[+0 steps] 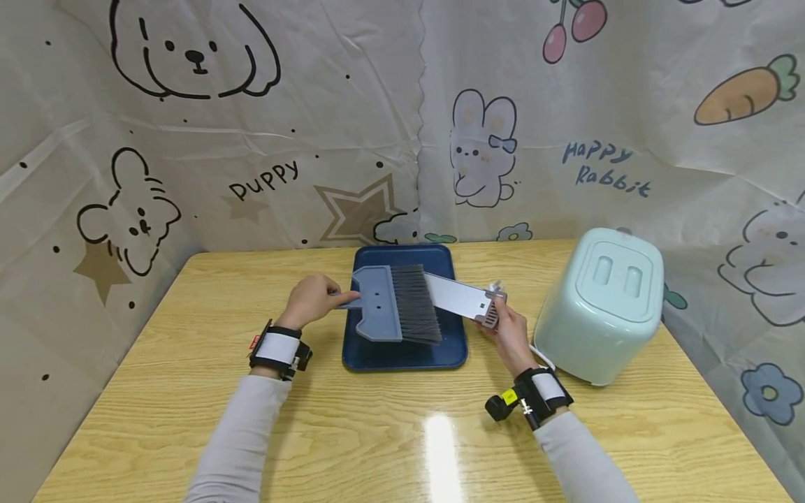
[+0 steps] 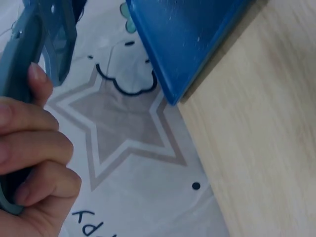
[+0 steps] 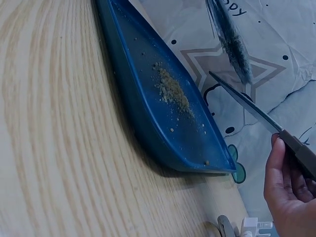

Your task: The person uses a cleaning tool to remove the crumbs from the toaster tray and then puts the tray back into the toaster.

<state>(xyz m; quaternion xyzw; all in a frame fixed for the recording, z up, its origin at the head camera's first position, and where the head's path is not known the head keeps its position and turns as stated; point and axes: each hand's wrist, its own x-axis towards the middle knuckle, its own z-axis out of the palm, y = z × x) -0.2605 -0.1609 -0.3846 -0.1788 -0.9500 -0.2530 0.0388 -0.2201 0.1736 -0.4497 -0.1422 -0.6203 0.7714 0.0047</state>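
My left hand (image 1: 311,300) grips the handle of a blue-grey hand brush (image 1: 379,307), whose dark bristles point right over a dark blue tray (image 1: 402,360). Its fingers curl round the handle in the left wrist view. At the right, my right hand (image 1: 512,337) pinches the vented grey end of a flat silver crumb tray (image 1: 454,295). The crumb tray's far end passes behind the bristles in the head view. Seen from the right wrist, the brush and the crumb tray (image 3: 252,109) are raised above the blue tray. A patch of brown crumbs (image 3: 172,91) lies inside that tray.
A mint green toaster (image 1: 597,307) with a lid on top stands at the right, close to my right hand. Its white cord (image 1: 542,358) runs beside it, and a plug (image 1: 495,286) lies behind my hand. Printed cloth (image 1: 283,223) hangs behind the wooden table (image 1: 358,433).
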